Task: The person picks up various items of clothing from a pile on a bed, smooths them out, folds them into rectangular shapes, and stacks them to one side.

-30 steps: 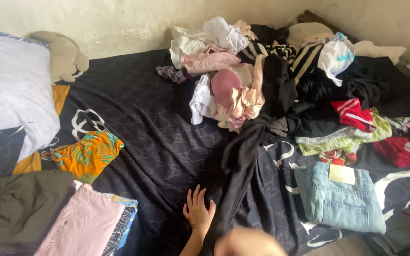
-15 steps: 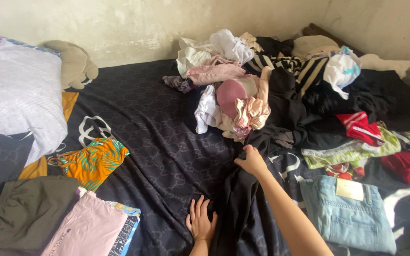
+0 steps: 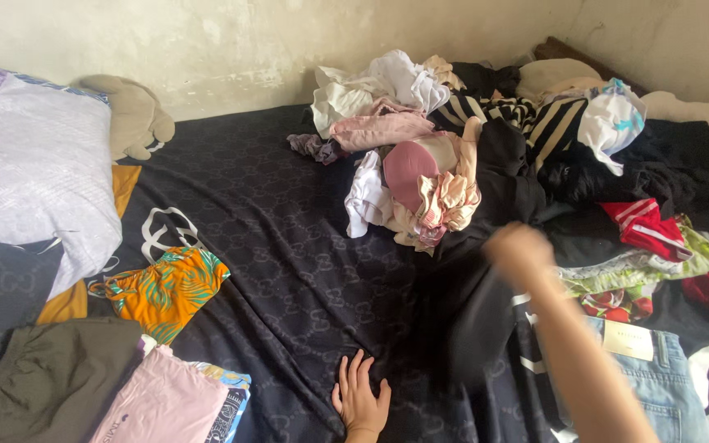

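Note:
My left hand (image 3: 361,400) lies flat with fingers spread on the dark patterned bedsheet (image 3: 281,238), pressing the near end of a long black garment (image 3: 461,312). My right hand (image 3: 520,250), blurred by motion, is raised over the bed and grips the upper part of that black garment, which hangs slack beneath it. The garment's far end runs into the heap of mixed clothes (image 3: 502,148) at the back right.
Folded light blue jeans (image 3: 658,385) lie at the right. Stacked folded clothes, olive (image 3: 43,381) and pink (image 3: 162,406), sit at the near left beside an orange leaf-print piece (image 3: 166,287). A pillow (image 3: 38,172) and a plush toy (image 3: 133,115) rest by the wall.
My right hand has lifted and swung right with the black garment, pulling it up off the bed. My left hand stays flat on the sheet.

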